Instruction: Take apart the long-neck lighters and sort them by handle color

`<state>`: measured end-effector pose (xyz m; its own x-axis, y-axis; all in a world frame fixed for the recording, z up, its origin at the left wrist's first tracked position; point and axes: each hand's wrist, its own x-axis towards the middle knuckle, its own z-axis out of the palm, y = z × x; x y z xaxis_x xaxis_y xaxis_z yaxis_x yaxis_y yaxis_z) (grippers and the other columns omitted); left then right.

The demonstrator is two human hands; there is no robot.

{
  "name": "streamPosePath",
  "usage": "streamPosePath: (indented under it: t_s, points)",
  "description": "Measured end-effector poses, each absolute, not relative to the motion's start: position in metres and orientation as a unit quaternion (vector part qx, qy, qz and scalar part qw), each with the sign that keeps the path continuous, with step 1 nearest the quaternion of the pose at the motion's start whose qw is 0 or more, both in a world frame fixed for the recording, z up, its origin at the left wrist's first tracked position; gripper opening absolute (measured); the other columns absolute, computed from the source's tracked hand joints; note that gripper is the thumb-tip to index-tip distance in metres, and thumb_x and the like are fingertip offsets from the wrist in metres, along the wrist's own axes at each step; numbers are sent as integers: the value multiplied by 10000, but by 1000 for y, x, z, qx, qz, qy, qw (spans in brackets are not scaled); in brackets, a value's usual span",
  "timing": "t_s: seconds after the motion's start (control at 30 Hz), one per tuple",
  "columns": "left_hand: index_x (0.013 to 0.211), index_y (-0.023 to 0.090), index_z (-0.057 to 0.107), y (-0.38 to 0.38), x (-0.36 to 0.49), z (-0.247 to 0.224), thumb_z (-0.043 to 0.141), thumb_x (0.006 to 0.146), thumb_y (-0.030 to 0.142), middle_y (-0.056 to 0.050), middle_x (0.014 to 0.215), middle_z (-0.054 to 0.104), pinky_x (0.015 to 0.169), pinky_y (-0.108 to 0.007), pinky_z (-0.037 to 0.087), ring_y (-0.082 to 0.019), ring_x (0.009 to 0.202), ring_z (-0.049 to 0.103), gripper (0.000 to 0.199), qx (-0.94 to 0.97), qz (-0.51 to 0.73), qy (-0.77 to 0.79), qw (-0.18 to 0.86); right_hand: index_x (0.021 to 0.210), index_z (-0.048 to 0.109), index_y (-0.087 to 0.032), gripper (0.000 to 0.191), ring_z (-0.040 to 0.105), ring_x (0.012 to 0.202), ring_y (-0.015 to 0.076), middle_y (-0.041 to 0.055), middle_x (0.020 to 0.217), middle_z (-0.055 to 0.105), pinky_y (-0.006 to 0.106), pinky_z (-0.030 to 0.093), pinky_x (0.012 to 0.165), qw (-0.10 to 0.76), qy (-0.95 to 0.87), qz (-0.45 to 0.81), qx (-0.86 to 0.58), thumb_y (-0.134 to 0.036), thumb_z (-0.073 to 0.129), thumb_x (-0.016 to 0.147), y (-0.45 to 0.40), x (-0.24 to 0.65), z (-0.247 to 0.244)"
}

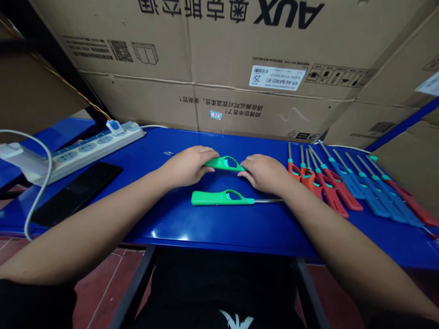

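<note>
Both hands hold one green gas lighter (215, 163) just over the blue tabletop. My left hand (190, 166) is closed round its handle end, covering most of it. At the other end, my right hand (264, 172) pinches the lighter near the nozzle, and the metal tube is hidden behind that hand. A second green gas lighter (207, 198) lies on the table nearer to me, its metal tube pointing right and its tip covered by my right forearm.
To the right lie several red lighters (343, 190) and blue lighters (377, 196) in a row. A white power strip (93, 150) and a black phone (76, 193) are on the left. A large cardboard box (223, 59) stands behind the blue table (203, 231).
</note>
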<state>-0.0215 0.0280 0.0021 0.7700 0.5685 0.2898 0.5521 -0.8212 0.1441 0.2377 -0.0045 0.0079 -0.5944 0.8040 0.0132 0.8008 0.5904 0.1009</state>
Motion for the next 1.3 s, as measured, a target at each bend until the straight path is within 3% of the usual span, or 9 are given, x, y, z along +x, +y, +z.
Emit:
streamPosePath:
  t_s: [0.2, 0.37, 0.53, 0.77, 0.9, 1.07, 1.13, 1.23, 1.3]
  points:
    - [1247, 115, 623, 24, -18, 7, 505, 988, 255, -160, 1173, 703, 955, -432, 505, -278, 1061, 649, 317, 949, 166, 267, -34, 935, 685, -149, 342, 608, 819, 214, 107, 966, 710, 321, 361, 695, 18, 890, -2, 456, -392, 463, 1028, -9, 247, 17]
    - [1272, 126, 603, 23, -21, 7, 483, 999, 266, -148, 1173, 697, 950, -419, 496, -266, 1054, 639, 329, 943, 199, 262, -45, 920, 679, -144, 342, 585, 861, 240, 126, 921, 702, 347, 353, 782, -12, 896, 68, 439, -367, 445, 1031, -12, 248, 21]
    - [1279, 158, 609, 19, -21, 8, 470, 1009, 259, -138, 1168, 682, 929, -412, 486, -254, 1034, 616, 320, 940, 213, 252, -81, 833, 640, -171, 336, 549, 813, 224, 94, 834, 677, 329, 336, 748, -3, 910, 8, 414, -379, 459, 1024, -12, 255, 26]
    - [1334, 182, 590, 12, -20, 12, 461, 996, 204, -160, 1176, 658, 925, -457, 459, -287, 1059, 569, 362, 942, 209, 234, -116, 936, 662, -145, 400, 598, 772, 233, 110, 846, 702, 355, 326, 776, 33, 916, 54, 396, -410, 386, 1052, -22, 256, 22]
    - [1327, 149, 586, 22, -29, 15, 428, 997, 217, -168, 1164, 657, 885, -445, 473, -270, 980, 566, 373, 939, 181, 274, -103, 1006, 695, -110, 406, 626, 855, 271, 163, 902, 729, 390, 318, 828, 23, 888, 151, 433, -380, 395, 1046, -22, 259, 17]
    - [1310, 144, 599, 38, -32, 10, 433, 988, 265, -156, 1170, 662, 958, -453, 482, -275, 1043, 585, 382, 939, 173, 295, -41, 958, 736, -146, 418, 608, 929, 286, 136, 867, 750, 488, 259, 1053, 1, 899, 130, 417, -380, 399, 1035, -9, 275, 8]
    - [1316, 138, 598, 38, -25, 3, 434, 990, 290, -146, 1172, 667, 989, -442, 485, -274, 1086, 595, 396, 943, 143, 302, 9, 1060, 737, -153, 396, 591, 1031, 321, 148, 991, 752, 547, 226, 1087, -20, 897, 116, 426, -433, 461, 1006, -8, 280, 8]
    - [1287, 145, 626, 36, -16, -10, 445, 989, 308, -135, 1160, 680, 1006, -443, 488, -271, 1094, 613, 384, 938, 105, 324, 71, 1209, 687, -137, 496, 572, 1102, 354, 181, 1179, 694, 527, 328, 1014, -30, 889, 75, 451, -529, 605, 916, -15, 286, 17]
    - [1255, 151, 651, 35, -14, -16, 485, 975, 323, -128, 1142, 686, 1004, -441, 489, -269, 1088, 617, 368, 934, 92, 330, 99, 1125, 699, -160, 470, 600, 1014, 311, 146, 1111, 694, 426, 408, 875, -8, 898, 6, 439, -562, 640, 890, -23, 289, 24]
